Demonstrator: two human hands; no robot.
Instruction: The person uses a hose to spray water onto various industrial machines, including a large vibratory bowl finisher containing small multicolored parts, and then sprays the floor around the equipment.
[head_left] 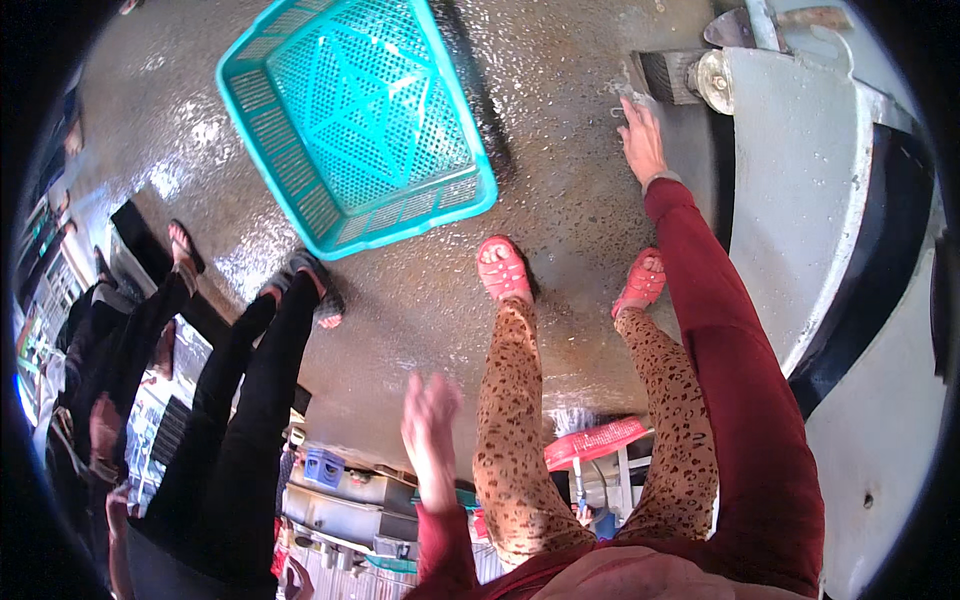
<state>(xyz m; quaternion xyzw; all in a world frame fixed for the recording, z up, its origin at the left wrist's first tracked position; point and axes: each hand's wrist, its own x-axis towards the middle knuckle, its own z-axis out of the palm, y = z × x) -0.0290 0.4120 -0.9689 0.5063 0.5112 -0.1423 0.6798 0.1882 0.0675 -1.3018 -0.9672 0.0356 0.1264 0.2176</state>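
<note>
My right arm in a dark red sleeve stretches forward, and my right hand (pixel 642 140) is open over the wet floor, with its fingers extended. Beside its fingertips are a dark block (pixel 668 78) and a round metal cap (pixel 712 82) at the edge of a pale metal panel (pixel 795 180). Nothing shows in that hand. My left hand (pixel 430 435) hangs over the floor near my left leg, blurred, its fingers loosely stretched and no object visible in it. A turquoise plastic basket (pixel 385 110) stands ahead, apart from both hands, with no contents.
People in dark trousers (pixel 255 400) stand close on my left. My feet in red sandals (pixel 505 270) are on the wet brown floor (pixel 400 340). A trowel-like tool (pixel 735 27) lies at the upper right. Behind me are a red seat (pixel 595 442) and a blue crate (pixel 323 467).
</note>
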